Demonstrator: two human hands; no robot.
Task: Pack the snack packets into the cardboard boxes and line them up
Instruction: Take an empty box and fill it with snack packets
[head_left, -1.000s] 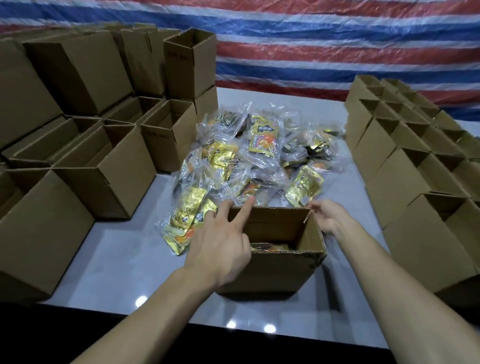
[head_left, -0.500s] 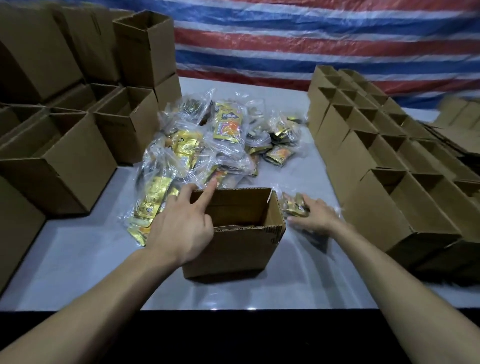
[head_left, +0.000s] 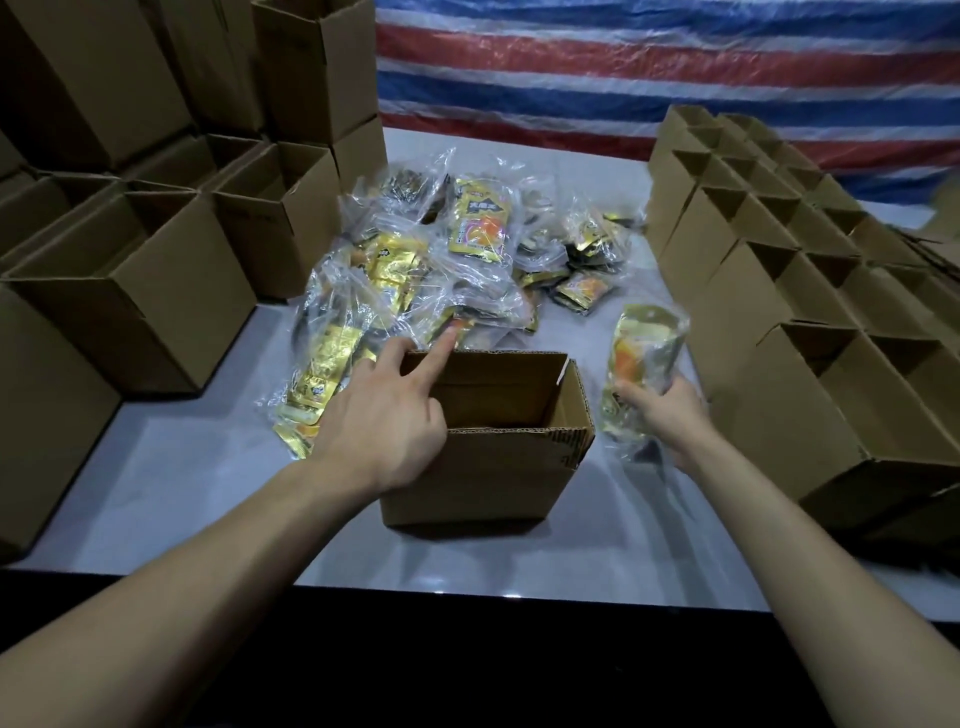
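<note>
- Right now, one snack packet (head_left: 641, 358) is up off the bench, standing almost upright in its clear wrapper, gold with an orange patch, just to the right of the open box (head_left: 488, 467).
- My right hand (head_left: 662, 415) is clamped on the lower half of that packet, fingers wrapped round it from behind, thumb on the near side.
- The open box sits in front of me near the bench edge, flaps down, mouth facing up. I cannot make out anything inside from this angle.
- My left hand (head_left: 384, 431) holds the box at its near-left corner: the index finger lies straight along the left rim towards the far corner, the thumb is spread outside, and the other fingers hook over the near wall.
- My two hands are apart, with the box between them.
- Behind the box, touching its far wall, lies the pile of packets (head_left: 441, 270), a loose heap of crinkled clear bags with gold and orange pouches.
- To the left stand the stacked boxes (head_left: 156, 291), larger, open-topped, some piled two high.
- To the right, the lined-up boxes (head_left: 769, 322) run away from me in tight rows, side touching side.
- Everything rests on the pale, glossy bench (head_left: 182, 483).
- A red, white and blue striped tarp (head_left: 623, 67) hangs behind it.
</note>
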